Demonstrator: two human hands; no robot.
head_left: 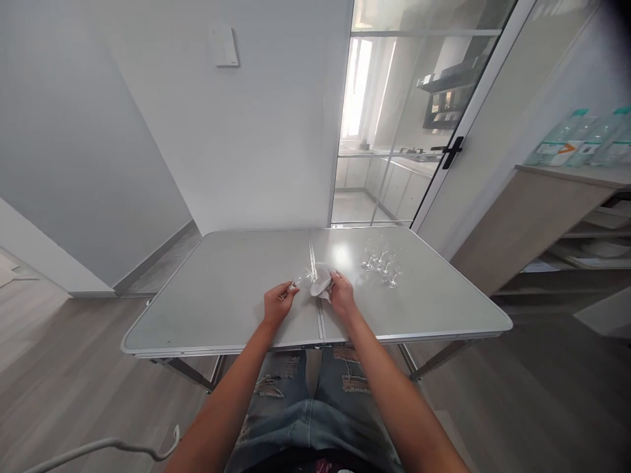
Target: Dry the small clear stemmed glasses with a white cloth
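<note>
Over the middle seam of the folding table (221, 289), my left hand (277, 306) is closed around the stem end of a small clear glass (299, 282), holding it tipped on its side with the bowl pointing toward my right. My right hand (341, 294) is bunched on a white cloth (321, 278), and the cloth is pressed against the mouth of that glass; whether it goes inside the bowl I can't tell, too small and too much glare. Both hands are grasping, neither is released.

Progress, as a judgement: one glass is in hand with the cloth on it, so wiping looks underway. Just to the right of my right hand, on the right half of the table, stands a cluster of more small glasses (382, 261), upright and close together, some touching; the count is hard to read, maybe four or five. I can't tell from this view which of those are already wiped. No separate group of finished glasses shows anywhere on the left half, so I'd guess this is early to mid job, with the cluster possibly left to do.

Farther right, a wooden shelf unit (542, 217) carries water bottles (582, 138); those are well apart from the work.
</note>
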